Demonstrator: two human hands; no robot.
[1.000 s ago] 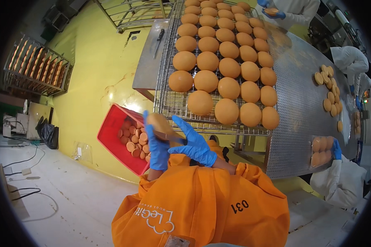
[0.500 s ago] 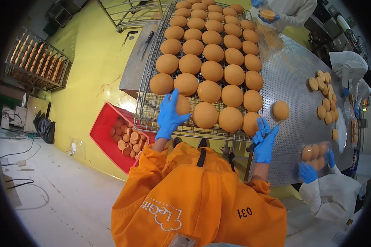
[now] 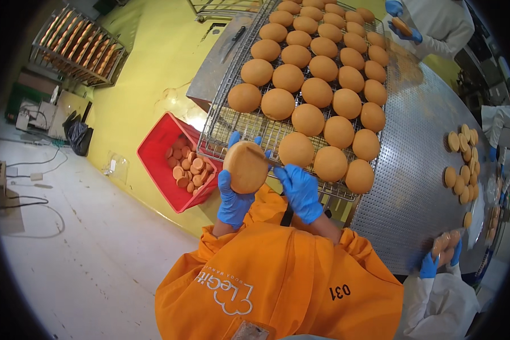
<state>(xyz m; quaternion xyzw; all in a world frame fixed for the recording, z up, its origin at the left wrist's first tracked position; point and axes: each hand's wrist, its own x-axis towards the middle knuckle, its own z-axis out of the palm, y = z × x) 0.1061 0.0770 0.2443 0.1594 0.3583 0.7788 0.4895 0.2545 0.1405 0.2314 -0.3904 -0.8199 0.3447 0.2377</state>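
In my left hand [image 3: 234, 208] is a round golden bun [image 3: 245, 168], tilted up in front of the rack's near edge with its flat, paler face showing. My right hand [image 3: 301, 192] grips a small knife [image 3: 274, 162]; its handle is mostly hidden by the fingers, and the dark blade meets the bun's right edge. Whether it cuts in or only touches, I cannot tell. Just beyond both hands, rows of similar buns [image 3: 316, 92] sit on a wire rack [image 3: 232, 126], with bare wire at its near left corner.
Below the rack's left side stands a red bin [image 3: 153, 148] holding small bun pieces [image 3: 194, 169]. Another knife [image 3: 233, 44] lies on metal left of the rack. At right, a perforated steel table [image 3: 405, 187] carries more buns [image 3: 464, 161]; gloved co-workers handle buns there.
My left hand has lifted the near-left bun off the rack and toward me. My right hand has come leftward with the knife to it. The loose bun right of the rack is no longer there.
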